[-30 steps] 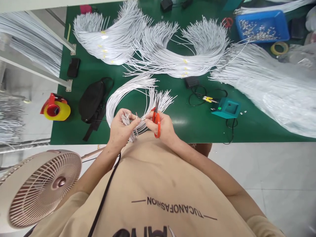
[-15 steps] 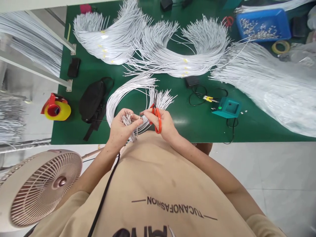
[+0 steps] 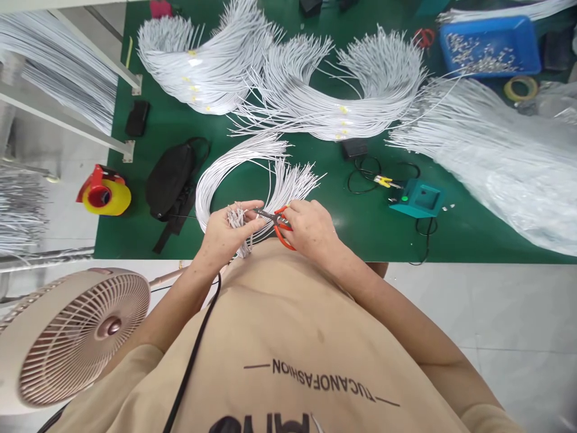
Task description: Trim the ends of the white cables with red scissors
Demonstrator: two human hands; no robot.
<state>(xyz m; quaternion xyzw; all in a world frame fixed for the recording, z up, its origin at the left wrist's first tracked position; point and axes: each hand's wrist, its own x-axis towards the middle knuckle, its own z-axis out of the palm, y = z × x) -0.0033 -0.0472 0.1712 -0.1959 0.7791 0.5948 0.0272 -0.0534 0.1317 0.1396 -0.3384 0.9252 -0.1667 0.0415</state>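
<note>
My left hand (image 3: 226, 231) is closed around a bunch of thin white wires (image 3: 237, 220), whose ends stick up between thumb and fingers. In my right hand (image 3: 314, 226) is a pair of scissors (image 3: 283, 231) with red-orange handles and dark blades. The blades point left and their tips reach the fingertips of my left hand; whether they touch a wire is too small to tell. Just beyond both hands, a curved bundle of white wires (image 3: 208, 180) lies on the green table (image 3: 351, 225).
Large white wire bundles (image 3: 180, 72) lie across the back. A teal device (image 3: 417, 197) with a cord and a blue tray (image 3: 518, 51) of small metal parts are to the right. On the left are a black bag (image 3: 169, 177), a tape dispenser (image 3: 106, 192) and a fan (image 3: 85, 337).
The scissors have swung from pointing away from me to pointing left, with their blades now at my left fingertips. My right hand has turned around the handles. My left hand stays nearly in place.
</note>
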